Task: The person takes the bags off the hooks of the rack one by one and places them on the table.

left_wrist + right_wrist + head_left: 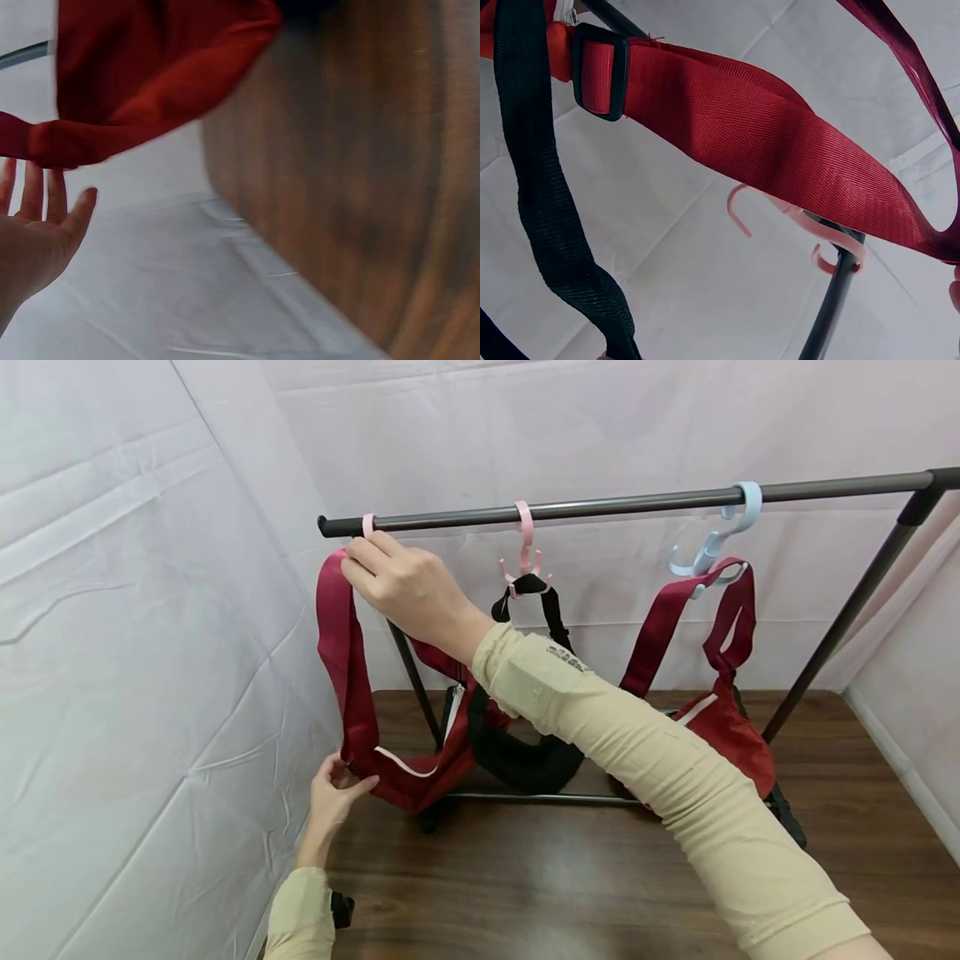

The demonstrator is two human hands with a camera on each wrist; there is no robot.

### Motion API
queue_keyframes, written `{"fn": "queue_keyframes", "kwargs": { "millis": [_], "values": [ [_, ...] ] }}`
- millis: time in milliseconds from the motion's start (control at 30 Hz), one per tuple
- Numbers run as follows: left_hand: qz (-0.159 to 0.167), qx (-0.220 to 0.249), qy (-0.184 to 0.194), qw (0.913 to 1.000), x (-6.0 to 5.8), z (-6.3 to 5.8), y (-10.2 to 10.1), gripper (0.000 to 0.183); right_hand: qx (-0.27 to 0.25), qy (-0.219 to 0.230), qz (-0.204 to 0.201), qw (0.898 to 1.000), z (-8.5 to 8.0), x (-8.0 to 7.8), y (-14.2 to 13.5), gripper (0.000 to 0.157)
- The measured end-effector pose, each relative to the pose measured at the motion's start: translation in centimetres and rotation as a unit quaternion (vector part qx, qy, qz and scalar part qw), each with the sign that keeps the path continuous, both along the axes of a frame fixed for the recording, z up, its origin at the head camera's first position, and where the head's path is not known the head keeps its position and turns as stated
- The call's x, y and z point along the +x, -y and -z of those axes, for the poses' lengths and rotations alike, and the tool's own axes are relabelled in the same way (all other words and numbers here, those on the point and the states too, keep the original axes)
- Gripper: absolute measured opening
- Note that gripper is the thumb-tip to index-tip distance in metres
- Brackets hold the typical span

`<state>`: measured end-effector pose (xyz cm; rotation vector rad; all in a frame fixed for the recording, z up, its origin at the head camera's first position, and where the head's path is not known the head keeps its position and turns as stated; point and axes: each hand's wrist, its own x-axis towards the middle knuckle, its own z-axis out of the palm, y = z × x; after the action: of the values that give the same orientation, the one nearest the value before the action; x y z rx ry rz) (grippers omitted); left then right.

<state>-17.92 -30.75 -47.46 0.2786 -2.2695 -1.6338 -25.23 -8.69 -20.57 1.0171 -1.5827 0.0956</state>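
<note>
In the head view my right hand pinches the top of a wide red shoulder strap, just below the left pink hook on the rail. The strap belongs to a red bag with a white zipper. At the bag's lower left corner, my left hand touches it from beneath. The left wrist view has that hand's fingers extended under the red fabric. Close up in the right wrist view are the strap's black slider buckle and a pink hook.
A black rail runs across the rack. A black bag hangs from the middle pink hook. Farther right, a second red bag hangs on a blue hook. White fabric walls surround a wooden floor.
</note>
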Motion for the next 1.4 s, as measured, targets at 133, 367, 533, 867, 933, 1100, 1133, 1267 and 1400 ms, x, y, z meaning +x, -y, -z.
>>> {"fn": "queue_keyframes", "kwargs": {
  "millis": [133, 367, 533, 867, 933, 1100, 1133, 1267, 1400],
  "values": [
    [-0.009, 0.030, 0.032, 0.9990, 0.1, 1.9, -0.4, 0.056, -0.005, 0.003, -0.007, 1.000, -0.3, 0.2, -0.2, 0.040],
    [-0.006, 0.090, 0.051, 0.9946, -0.1, 4.6, -1.8, 0.057, -0.012, 0.008, -0.012, 1.000, -0.7, 0.6, -0.5, 0.039],
    [-0.028, 0.085, 0.055, 0.9944, 0.2, 6.0, -2.8, 0.051, -0.024, 0.022, -0.019, 0.999, -1.1, 0.9, -0.7, 0.039],
    [-0.040, 0.104, 0.079, 0.9907, 2.8, 6.0, -2.6, 0.051, -0.031, 0.049, -0.033, 0.998, -1.2, 0.6, -1.2, 0.038],
    [-0.031, 0.120, 0.087, 0.9886, 3.6, 5.8, -2.3, 0.055, -0.031, 0.053, -0.033, 0.998, -1.1, 0.5, -1.3, 0.038],
    [-0.011, 0.161, 0.083, 0.9834, 5.3, 6.1, -1.4, 0.054, -0.031, 0.064, -0.033, 0.997, -0.9, 0.1, -1.5, 0.038],
    [-0.009, 0.168, 0.070, 0.9832, 5.5, 6.4, -1.3, 0.050, -0.031, 0.065, -0.033, 0.997, -0.9, 0.0, -1.5, 0.038],
    [0.027, 0.212, -0.033, 0.9763, 5.3, 9.0, -0.2, 0.036, -0.028, 0.067, -0.032, 0.997, -0.7, -0.1, -1.6, 0.037],
    [0.066, 0.240, -0.104, 0.9630, 4.8, 10.3, 0.1, 0.031, -0.029, 0.071, -0.035, 0.996, -0.6, -0.1, -1.6, 0.037]
  ]
}}
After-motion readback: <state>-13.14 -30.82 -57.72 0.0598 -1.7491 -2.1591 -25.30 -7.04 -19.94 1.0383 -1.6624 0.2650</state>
